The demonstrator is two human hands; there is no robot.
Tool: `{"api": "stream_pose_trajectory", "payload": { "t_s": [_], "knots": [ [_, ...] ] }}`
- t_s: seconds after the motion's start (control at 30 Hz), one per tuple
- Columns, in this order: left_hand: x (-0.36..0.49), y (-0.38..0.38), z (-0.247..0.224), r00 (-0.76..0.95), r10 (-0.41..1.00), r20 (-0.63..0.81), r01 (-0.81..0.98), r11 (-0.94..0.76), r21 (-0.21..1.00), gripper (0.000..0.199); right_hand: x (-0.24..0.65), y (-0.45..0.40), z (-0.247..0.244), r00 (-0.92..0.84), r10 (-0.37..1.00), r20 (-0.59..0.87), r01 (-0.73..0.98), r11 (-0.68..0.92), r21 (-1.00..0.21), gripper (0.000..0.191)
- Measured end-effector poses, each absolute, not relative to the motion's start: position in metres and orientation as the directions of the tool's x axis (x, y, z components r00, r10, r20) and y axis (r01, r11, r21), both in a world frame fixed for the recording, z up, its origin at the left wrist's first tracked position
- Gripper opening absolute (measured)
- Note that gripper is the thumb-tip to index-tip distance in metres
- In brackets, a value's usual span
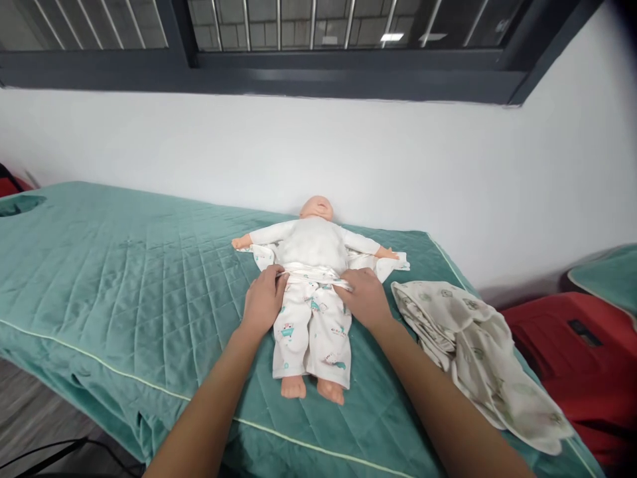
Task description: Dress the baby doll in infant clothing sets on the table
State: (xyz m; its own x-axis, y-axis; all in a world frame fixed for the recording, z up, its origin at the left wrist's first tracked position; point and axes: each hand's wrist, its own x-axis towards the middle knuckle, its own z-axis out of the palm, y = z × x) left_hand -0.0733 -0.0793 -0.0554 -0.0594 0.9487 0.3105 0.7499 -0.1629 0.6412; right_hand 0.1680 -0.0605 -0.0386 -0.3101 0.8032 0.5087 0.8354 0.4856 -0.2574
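A baby doll (318,242) lies on its back with its head toward the wall and its arms spread wide. It wears a white long-sleeved top and printed white pants (313,325), and its bare feet stick out of the legs. At the waistband, my left hand (265,297) grips the left edge with thumb and fingers closed. My right hand (365,297) pinches the same waistband on the right side. Beneath the doll's arms a printed jacket (393,265) is spread open; its middle is hidden under the body.
The doll is on a bed with a green quilted cover (149,285). A crumpled printed cloth (472,345) lies to the right. Beyond that edge stands a red case or chair (557,345). A white wall (249,146) and barred window (313,26) are behind.
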Motion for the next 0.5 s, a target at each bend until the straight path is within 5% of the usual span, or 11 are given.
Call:
{"api": "stream_pose_trajectory", "payload": {
  "t_s": [0.2,0.5],
  "knots": [
    [-0.074,-0.080,-0.058,-0.046,0.943,0.329,0.716,-0.198,0.669,0.029,0.162,-0.080,-0.031,-0.152,0.960,0.236,0.651,0.277,-0.707,0.032],
    [-0.079,-0.071,-0.069,0.029,0.908,0.417,0.435,-0.387,0.813,0.027,0.177,-0.068,-0.031,-0.172,0.976,0.130,0.614,0.210,-0.761,0.039]
  ]
}}
